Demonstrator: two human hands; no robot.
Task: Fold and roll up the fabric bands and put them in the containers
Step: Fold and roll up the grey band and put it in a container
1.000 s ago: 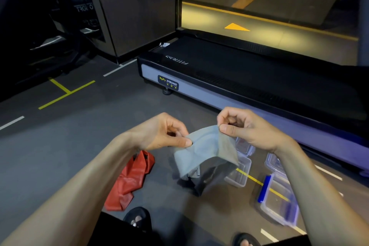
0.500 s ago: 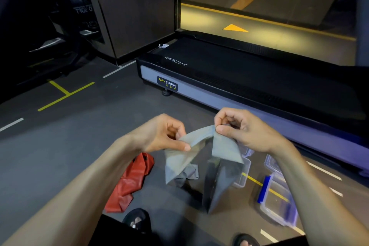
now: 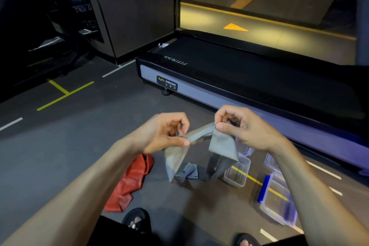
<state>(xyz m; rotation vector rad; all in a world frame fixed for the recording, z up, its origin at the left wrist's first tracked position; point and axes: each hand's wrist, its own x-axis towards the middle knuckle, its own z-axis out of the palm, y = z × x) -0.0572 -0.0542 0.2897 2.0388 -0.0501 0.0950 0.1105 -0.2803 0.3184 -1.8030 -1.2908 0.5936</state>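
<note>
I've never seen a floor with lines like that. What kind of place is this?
Probably a gym. A treadmill with a "Body Strong" fitness label stands on the dark floor, and the left hand and right hand hold a grey stretchy exercise band, with a red band lying nearby.

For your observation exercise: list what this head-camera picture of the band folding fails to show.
- Head view: the grey band and right hand cover part of the clear containers.
- The red band is partly behind the left hand's forearm.
- The bottom edge cuts off both sandals.

Grey band (image 3: 221, 146), red band (image 3: 129, 181), blue-clipped clear container (image 3: 277, 205).
</note>
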